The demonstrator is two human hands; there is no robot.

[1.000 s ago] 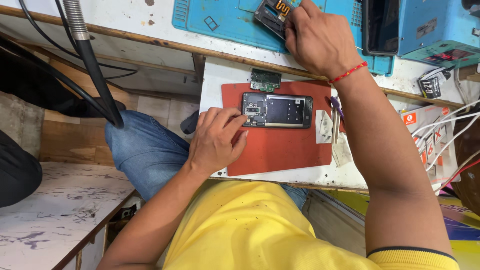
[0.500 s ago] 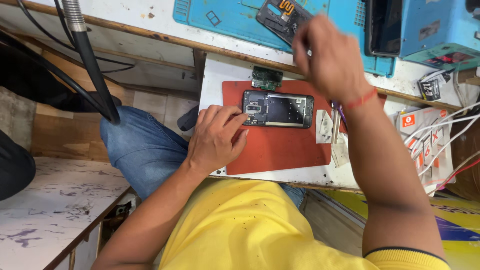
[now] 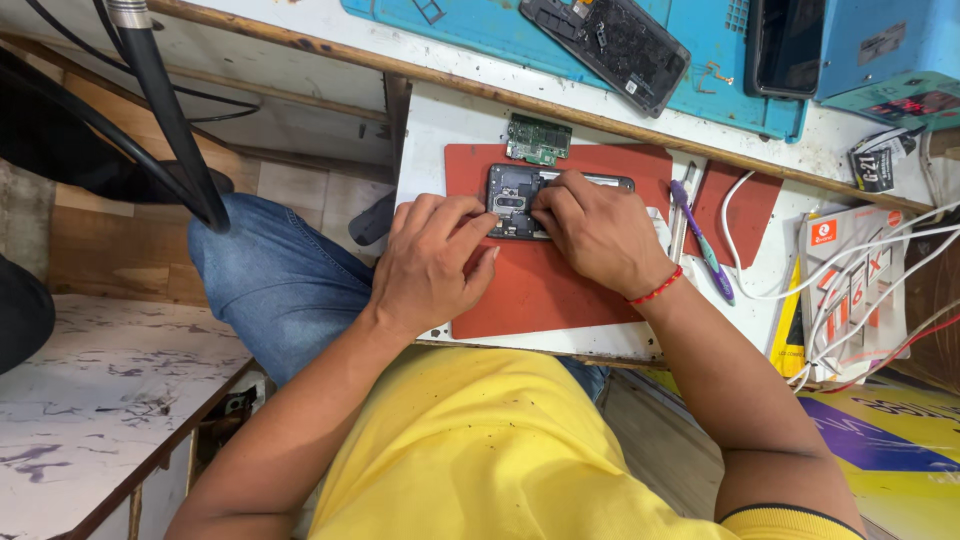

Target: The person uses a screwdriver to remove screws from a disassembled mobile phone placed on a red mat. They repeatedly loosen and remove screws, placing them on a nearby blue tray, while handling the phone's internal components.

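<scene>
Both of your hands are on the opened phone (image 3: 515,195), which lies flat near the far edge of the red mat (image 3: 560,290) on the white board (image 3: 425,130). Your left hand (image 3: 430,265) rests on the mat at the phone's left end, fingers curled, with the fingertips (image 3: 478,222) pressing on the phone's near-left corner; it steadies the phone rather than wrapping around it. Your right hand (image 3: 600,235) covers the phone's middle and right part, fingers bent down onto its exposed inside. Whether those fingers pinch anything small cannot be told, because the hand hides its own tips. A red thread band (image 3: 655,290) sits on that wrist.

Just beyond the phone, at the mat's far edge, lies 1 small green circuit board (image 3: 538,138). To the right of the mat, a purple-handled tool (image 3: 700,240) lies touching a thin metal one beside it. A second, smaller red mat piece (image 3: 745,210) sits past them, with white cables (image 3: 860,270) running over it. On the blue mat (image 3: 715,60) along the bench's far side lies 1 dark phone back panel (image 3: 605,45).
</scene>
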